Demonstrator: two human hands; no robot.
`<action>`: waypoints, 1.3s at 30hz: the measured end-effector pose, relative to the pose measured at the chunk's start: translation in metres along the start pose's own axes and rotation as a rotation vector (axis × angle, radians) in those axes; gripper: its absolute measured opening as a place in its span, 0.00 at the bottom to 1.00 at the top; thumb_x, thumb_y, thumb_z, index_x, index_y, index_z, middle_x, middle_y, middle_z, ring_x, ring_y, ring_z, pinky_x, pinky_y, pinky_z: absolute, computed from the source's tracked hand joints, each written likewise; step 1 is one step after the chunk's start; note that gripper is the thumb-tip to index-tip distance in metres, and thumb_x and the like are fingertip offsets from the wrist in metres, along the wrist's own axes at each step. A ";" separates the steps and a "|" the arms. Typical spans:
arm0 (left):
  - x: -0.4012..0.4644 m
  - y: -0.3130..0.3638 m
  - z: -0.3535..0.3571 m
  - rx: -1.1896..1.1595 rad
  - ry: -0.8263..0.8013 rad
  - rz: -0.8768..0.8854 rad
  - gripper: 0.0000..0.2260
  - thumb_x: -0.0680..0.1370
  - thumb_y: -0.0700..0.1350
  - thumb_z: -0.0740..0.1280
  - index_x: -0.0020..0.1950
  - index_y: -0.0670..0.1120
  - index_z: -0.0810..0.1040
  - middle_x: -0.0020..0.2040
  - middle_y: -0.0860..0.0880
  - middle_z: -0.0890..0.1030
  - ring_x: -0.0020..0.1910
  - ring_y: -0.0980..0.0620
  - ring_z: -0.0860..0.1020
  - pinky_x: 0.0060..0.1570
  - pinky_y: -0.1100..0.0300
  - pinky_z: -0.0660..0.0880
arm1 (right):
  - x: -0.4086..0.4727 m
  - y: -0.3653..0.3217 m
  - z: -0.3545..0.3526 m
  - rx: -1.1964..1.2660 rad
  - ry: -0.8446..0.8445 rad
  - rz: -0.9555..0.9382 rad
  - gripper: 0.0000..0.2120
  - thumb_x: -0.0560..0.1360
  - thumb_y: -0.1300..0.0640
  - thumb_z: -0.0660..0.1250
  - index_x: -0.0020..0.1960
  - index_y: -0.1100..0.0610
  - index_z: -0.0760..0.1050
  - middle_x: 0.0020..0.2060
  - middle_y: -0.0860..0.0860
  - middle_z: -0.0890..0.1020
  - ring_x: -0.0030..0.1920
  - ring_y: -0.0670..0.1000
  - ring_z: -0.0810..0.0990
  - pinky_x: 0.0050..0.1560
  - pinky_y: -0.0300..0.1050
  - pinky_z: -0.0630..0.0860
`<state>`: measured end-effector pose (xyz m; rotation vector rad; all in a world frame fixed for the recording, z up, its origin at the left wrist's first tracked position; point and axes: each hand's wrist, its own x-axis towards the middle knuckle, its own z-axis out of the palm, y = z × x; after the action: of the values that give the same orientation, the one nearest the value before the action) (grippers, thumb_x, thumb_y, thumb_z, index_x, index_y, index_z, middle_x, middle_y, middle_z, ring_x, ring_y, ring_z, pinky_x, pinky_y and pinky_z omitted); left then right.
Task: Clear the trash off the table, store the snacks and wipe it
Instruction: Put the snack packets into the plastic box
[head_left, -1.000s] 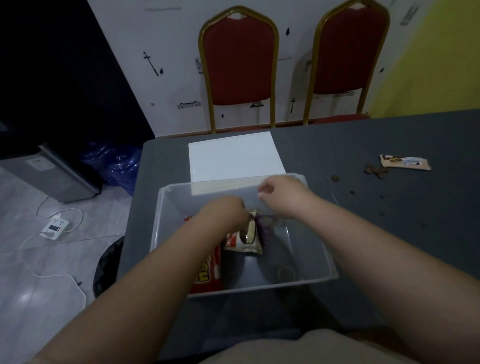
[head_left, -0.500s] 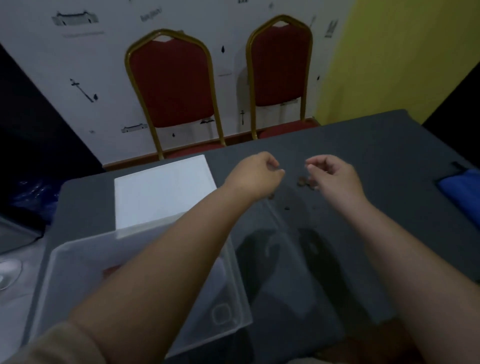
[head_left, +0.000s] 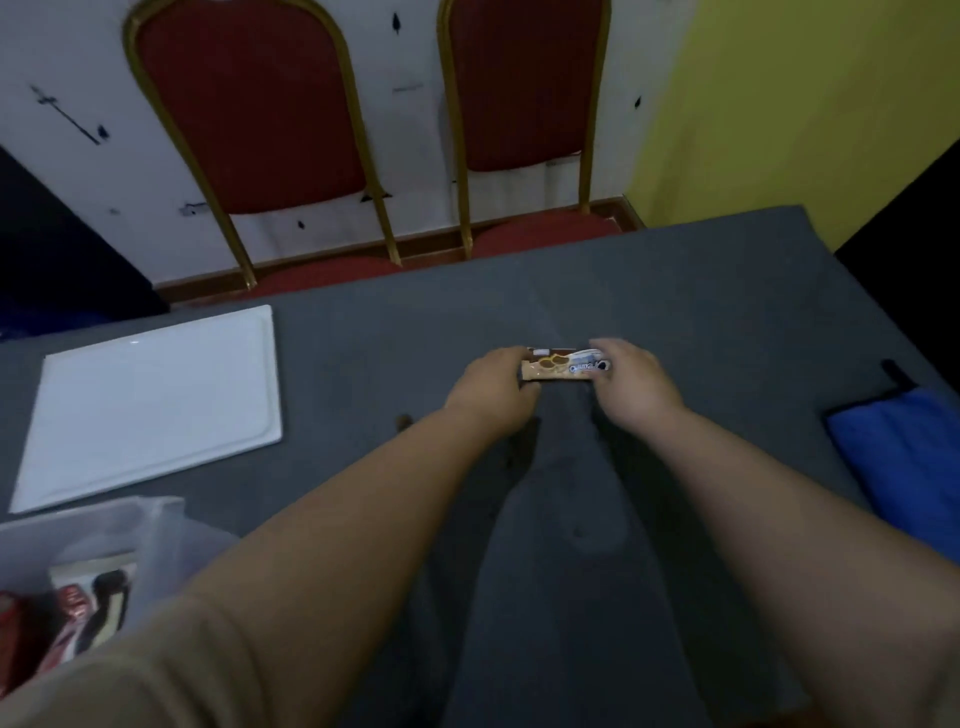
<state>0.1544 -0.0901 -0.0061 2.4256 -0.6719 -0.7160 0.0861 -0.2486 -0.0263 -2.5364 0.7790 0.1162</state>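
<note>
A tan biscuit wrapper (head_left: 563, 365) with blue print is held just above the grey table (head_left: 675, 322), out in the middle. My left hand (head_left: 493, 387) grips its left end and my right hand (head_left: 631, 382) grips its right end. Small brown crumbs (head_left: 402, 422) lie on the table near my left wrist. At the lower left stands a clear plastic box (head_left: 150, 525) with several snack packets (head_left: 78, 618) inside; my left forearm hides part of it. A blue cloth (head_left: 904, 452) lies at the table's right edge.
The box's white lid (head_left: 150, 405) lies flat on the table's left side. Two red chairs with gold frames (head_left: 249, 119) stand behind the far edge, against a white wall. A yellow wall is at the right.
Both hands left the box, moved right and forward over the table, and closed on the wrapper's two ends. The view swung right, so the box now sits at the lower left.
</note>
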 end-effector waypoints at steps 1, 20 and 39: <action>0.003 0.000 0.005 0.038 0.007 0.003 0.21 0.78 0.47 0.62 0.71 0.48 0.66 0.68 0.47 0.71 0.65 0.45 0.70 0.64 0.52 0.69 | 0.006 0.000 0.003 -0.046 -0.039 -0.044 0.22 0.80 0.56 0.58 0.74 0.54 0.63 0.73 0.51 0.65 0.72 0.54 0.63 0.70 0.47 0.61; -0.028 -0.008 -0.023 -0.042 0.098 -0.062 0.25 0.80 0.42 0.57 0.76 0.49 0.54 0.76 0.47 0.60 0.73 0.46 0.60 0.72 0.51 0.60 | 0.001 -0.049 -0.007 0.435 -0.200 0.124 0.02 0.75 0.57 0.65 0.44 0.54 0.74 0.42 0.54 0.80 0.43 0.56 0.79 0.42 0.47 0.76; -0.303 -0.231 -0.197 -0.097 0.653 -0.158 0.20 0.79 0.48 0.62 0.71 0.51 0.67 0.71 0.52 0.69 0.70 0.52 0.65 0.67 0.54 0.62 | -0.245 -0.347 0.069 0.852 -0.579 -0.179 0.06 0.78 0.62 0.62 0.47 0.54 0.77 0.45 0.55 0.83 0.46 0.55 0.83 0.51 0.54 0.80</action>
<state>0.1198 0.3231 0.1037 2.4278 -0.1786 0.0149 0.0761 0.1585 0.1118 -1.6196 0.2664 0.3540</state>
